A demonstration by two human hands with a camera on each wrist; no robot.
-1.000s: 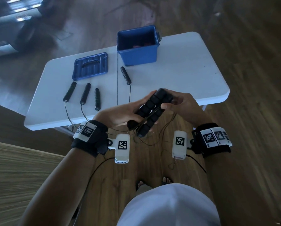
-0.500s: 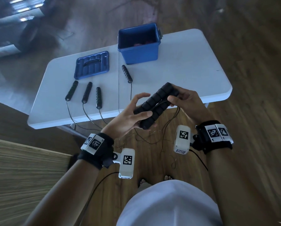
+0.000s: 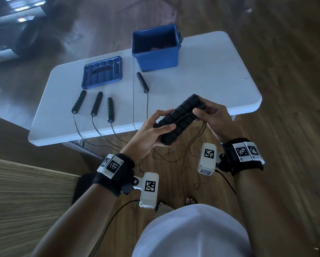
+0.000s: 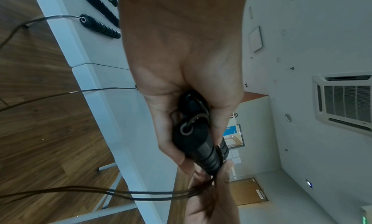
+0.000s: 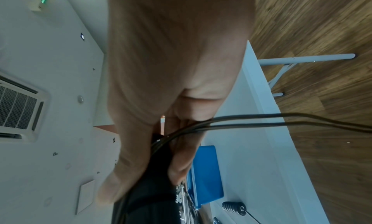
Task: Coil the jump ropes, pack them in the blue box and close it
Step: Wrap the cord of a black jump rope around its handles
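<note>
Two black ribbed jump rope handles (image 3: 179,119) lie side by side in front of the table's near edge. My left hand (image 3: 151,130) grips their near end (image 4: 198,140). My right hand (image 3: 211,115) pinches the thin rope (image 5: 221,120) against their far end. Loops of that rope (image 3: 192,143) hang below towards the floor. The open blue box (image 3: 158,52) stands at the back of the white table (image 3: 211,80), something reddish inside. Its blue lid (image 3: 102,72) lies to the left.
Three black handles (image 3: 95,106) lie in a row on the table's left, a fourth handle (image 3: 142,82) near the box; their ropes trail over the front edge (image 3: 99,134) to the wooden floor. My feet (image 3: 189,201) are below.
Both hands lifted the paired handles up and forward to the table's edge. My left hand shifted its hold towards the near end, and the right hand drew rope along the handles.
</note>
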